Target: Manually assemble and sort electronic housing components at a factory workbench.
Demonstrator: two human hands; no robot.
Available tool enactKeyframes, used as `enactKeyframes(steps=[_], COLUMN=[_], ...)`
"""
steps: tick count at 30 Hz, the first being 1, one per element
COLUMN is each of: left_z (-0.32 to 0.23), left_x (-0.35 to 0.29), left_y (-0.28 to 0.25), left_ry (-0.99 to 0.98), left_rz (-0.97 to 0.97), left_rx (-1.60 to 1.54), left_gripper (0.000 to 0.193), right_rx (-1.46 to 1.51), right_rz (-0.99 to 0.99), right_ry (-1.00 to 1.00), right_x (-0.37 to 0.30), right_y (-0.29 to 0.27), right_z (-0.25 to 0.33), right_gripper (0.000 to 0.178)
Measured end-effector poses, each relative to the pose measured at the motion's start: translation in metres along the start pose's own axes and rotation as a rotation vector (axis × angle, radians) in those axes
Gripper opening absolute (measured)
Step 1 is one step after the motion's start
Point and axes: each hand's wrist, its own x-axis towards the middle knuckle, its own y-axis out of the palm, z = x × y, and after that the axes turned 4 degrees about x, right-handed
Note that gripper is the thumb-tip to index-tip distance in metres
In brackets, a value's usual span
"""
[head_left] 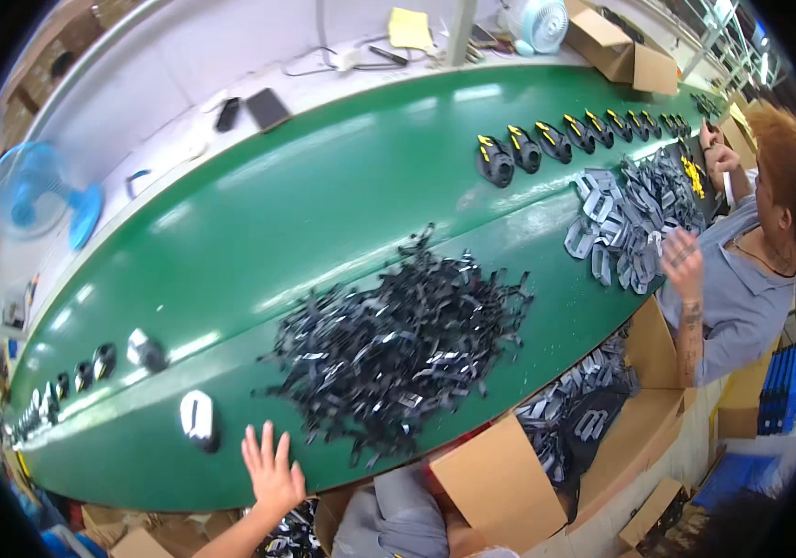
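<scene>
My left hand (272, 472) rests on the green work surface (323, 214) near its front edge, fingers spread, holding nothing. Just beyond its fingertips, to the left, lies a dark oval part with a pale grey ring-shaped top (199, 418), apart from the hand. To the right of the hand spreads a big heap of small glossy black plastic pieces (398, 344). Of my right side only a patch of skin shows at the lower edge; the hand itself is out of sight.
Black parts with yellow strips (494, 160) line the far right. A co-worker (742, 260) is beside a grey-piece heap (635, 219). An open carton (500, 484) stands at the front edge. More parts (103, 361) line the left; a blue fan (44, 191) stands behind.
</scene>
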Motion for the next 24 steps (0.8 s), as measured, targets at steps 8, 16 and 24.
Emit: enactKeyframes(steps=[8, 16, 24], left_z=[0.017, 0.016, 0.026], left_x=[0.002, -0.003, 0.003], left_y=[-0.006, 0.005, 0.003], left_ry=[0.033, 0.011, 0.092], left_rz=[0.068, 0.003, -0.063], left_rx=[0.039, 0.088, 0.183], left_gripper=[0.062, 0.060, 0.042], right_rx=[0.048, 0.055, 0.023], right_rz=[-0.390, -0.336, -0.280], right_ry=[0.319, 0.305, 0.150], right_x=[0.089, 0.037, 0.056], right_y=[-0.248, -0.090, 0.003], right_z=[-0.110, -0.006, 0.194], right_gripper=[0.034, 0.035, 0.035])
